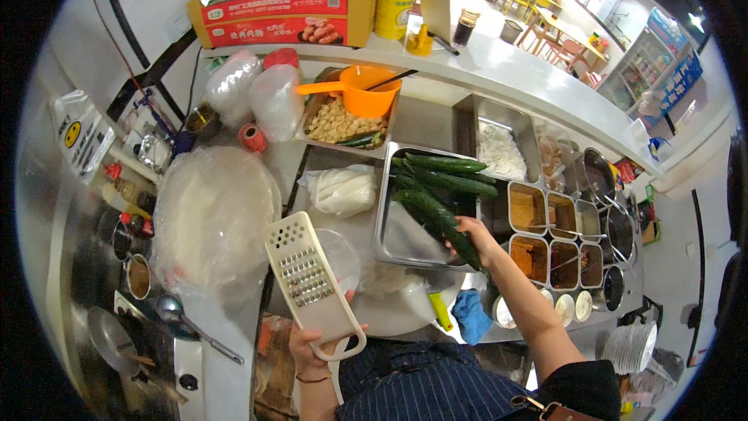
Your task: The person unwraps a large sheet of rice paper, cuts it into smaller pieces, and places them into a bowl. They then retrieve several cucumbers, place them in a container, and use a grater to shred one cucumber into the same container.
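Observation:
My left hand [308, 344] grips a white plastic grater [315, 280] near its loop handle, with the metal teeth facing up. Several dark green cucumbers [447, 164] lie piled in a square stainless steel tray [403, 248]. My right hand [476, 237] reaches over the tray's near right side and is closed around a cucumber [429, 210], which lies slantwise in front of the others. Some fingers are hidden under it. Just beyond the grater, a clear plastic bowl [342, 257] is partly covered by it.
A knife with a green handle [440, 311] and a blue cloth [470, 316] lie at the near counter edge. Seasoning pans [529, 207] stand at right. A plastic-covered round mass [216, 216] sits at left. An orange ladle [368, 93] rests over a tray of cubed food [339, 123].

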Available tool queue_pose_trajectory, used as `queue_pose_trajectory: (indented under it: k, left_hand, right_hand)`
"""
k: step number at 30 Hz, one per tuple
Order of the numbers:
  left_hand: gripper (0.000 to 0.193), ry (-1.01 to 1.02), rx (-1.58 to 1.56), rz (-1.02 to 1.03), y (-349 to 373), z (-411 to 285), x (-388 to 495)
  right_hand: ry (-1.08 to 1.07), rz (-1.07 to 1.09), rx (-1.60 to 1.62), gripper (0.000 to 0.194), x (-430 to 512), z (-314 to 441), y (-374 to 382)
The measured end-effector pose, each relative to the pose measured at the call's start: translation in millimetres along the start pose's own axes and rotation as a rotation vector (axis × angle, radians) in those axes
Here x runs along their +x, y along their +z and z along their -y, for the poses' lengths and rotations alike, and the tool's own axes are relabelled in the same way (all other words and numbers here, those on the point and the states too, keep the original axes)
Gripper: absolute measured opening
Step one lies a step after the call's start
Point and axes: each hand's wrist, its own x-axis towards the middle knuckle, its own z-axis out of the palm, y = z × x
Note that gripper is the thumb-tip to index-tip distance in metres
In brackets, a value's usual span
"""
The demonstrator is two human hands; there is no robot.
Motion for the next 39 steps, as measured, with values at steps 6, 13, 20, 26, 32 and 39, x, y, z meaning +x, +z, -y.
queue_pose_trajectory:
  k: [6, 13, 20, 26, 32, 39]
  left_hand:
    - [0.085, -0.250, -0.140, 0.180, 2.9, 13.3, 27.2]
    - [0.064, -0.551, -0.074, 0.124, -23.9, 56.9, 68.5]
    - [0.049, -0.701, 0.208, -0.176, -10.5, 124.7, 122.1]
    - [0.039, -0.698, 0.252, -0.161, -21.1, 141.8, 154.3]
    - [0.036, -0.690, 0.329, -0.155, -21.9, 127.1, 157.7]
    - [0.040, -0.825, 0.271, -0.069, -34.1, 151.3, 158.6]
  right_hand:
    - [0.052, 0.159, 0.787, 0.048, -97.8, -27.7, -16.0]
    - [-0.107, 0.166, 0.640, 0.052, -151.0, -39.2, 5.5]
    - [-0.603, -0.285, -0.966, 0.057, -182.0, -25.6, 63.4]
    - [-0.606, -0.294, -1.016, 0.054, -176.3, -19.6, 75.4]
    - [-0.642, -0.282, -0.846, 0.049, -139.7, -26.9, 66.1]
    - [-0.426, -0.439, -0.810, 0.052, -133.9, -12.4, 55.8]
